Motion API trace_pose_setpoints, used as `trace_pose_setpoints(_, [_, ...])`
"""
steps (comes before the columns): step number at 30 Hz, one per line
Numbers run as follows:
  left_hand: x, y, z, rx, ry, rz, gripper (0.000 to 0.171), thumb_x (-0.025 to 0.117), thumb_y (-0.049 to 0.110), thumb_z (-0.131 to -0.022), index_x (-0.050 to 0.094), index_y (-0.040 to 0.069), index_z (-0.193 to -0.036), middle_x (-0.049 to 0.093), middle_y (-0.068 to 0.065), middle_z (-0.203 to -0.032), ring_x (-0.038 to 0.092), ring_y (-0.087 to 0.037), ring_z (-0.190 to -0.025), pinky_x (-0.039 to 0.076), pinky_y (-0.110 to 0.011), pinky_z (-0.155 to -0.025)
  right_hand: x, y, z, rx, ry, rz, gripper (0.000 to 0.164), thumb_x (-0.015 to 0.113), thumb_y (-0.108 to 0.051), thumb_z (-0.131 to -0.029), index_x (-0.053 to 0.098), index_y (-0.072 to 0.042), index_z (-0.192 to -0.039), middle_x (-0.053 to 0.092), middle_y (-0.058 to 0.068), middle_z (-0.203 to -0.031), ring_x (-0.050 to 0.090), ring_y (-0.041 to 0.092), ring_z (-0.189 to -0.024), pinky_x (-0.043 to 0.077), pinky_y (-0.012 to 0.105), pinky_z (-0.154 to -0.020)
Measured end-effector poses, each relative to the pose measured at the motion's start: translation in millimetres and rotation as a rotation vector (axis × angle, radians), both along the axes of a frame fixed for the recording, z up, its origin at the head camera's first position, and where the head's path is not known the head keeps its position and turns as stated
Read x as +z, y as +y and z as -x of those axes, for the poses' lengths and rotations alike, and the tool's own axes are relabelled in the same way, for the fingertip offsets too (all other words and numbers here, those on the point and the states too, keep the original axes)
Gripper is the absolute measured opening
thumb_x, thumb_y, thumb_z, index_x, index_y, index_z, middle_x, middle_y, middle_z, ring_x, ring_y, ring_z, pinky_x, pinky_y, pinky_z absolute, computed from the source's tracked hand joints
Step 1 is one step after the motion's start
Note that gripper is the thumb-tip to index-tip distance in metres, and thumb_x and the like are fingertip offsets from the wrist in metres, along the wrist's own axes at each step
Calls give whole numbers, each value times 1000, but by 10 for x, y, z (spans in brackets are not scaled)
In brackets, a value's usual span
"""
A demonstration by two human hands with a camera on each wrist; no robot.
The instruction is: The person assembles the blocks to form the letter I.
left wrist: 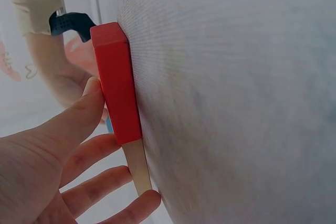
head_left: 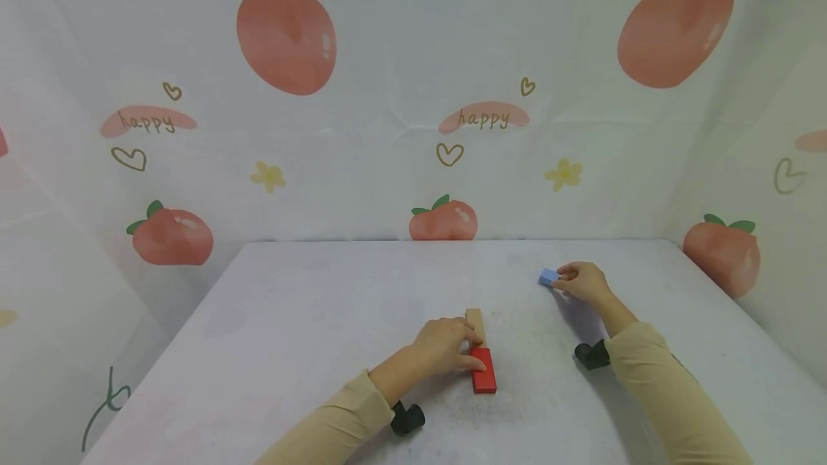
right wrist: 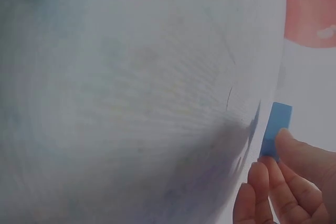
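Note:
A red block (head_left: 484, 372) lies flat on the table, end to end with a plain wooden block (head_left: 474, 323) behind it. My left hand (head_left: 446, 346) rests over the pair from the left. In the left wrist view its thumb touches the upper face of the red block (left wrist: 116, 87), while the fingers reach along the wooden block (left wrist: 137, 167). Farther back and to the right, my right hand (head_left: 584, 282) pinches a small blue block (head_left: 548, 277) between thumb and fingertips. The right wrist view shows the blue block (right wrist: 277, 127) jutting out past the thumb.
The white table (head_left: 310, 350) ends at a straight back edge. A pale curtain (head_left: 388, 77) printed with peaches and hearts hangs behind and on both sides. Dark wrist mounts (head_left: 407, 420) sit under both wrists, close over the tabletop.

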State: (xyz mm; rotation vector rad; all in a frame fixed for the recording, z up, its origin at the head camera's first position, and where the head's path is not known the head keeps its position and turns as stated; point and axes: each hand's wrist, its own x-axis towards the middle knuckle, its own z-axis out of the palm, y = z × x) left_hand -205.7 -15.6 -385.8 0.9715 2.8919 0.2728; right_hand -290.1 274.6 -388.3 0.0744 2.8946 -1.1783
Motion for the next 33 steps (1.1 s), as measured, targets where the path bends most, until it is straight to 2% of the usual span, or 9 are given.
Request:
trace_pose_setpoints(10, [2,3,-6,4,-1,2,40,73,45,-76,70,25,-111,65,6,-116,61,-10,-106,49,-24,-79,58,-44,-35,32,-1,-2,40,64,-11,-85,54,16,-113,63,20,-91,60,14,-74,49,23,-63])
trace_pose_setpoints(17, [10,4,-14,10,-14,4,39,73,43,-76,70,25,-111,65,7,-115,60,-10,-107,49,-24,-81,97,-99,-52,35,-25,-10,41,63,-13,-86,53,14,-116,62,25,-100,60,22,-84,48,26,-68])
trace_pose_setpoints(25, [7,6,-11,11,-21,4,39,73,43,-77,70,25,-111,65,6,-115,60,-10,-106,49,-25,-82,120,-172,-82,76,30,-14,41,65,-12,-83,55,14,-113,63,26,-98,61,25,-84,45,21,-63])
trace_pose_setpoints(33, [4,9,-11,12,-19,11,39,72,43,-77,70,25,-111,65,6,-116,60,-10,-107,49,-25,-84,117,-200,-82,101,56,-18,39,66,-12,-82,57,14,-111,64,26,-95,60,25,-83,45,22,-62])
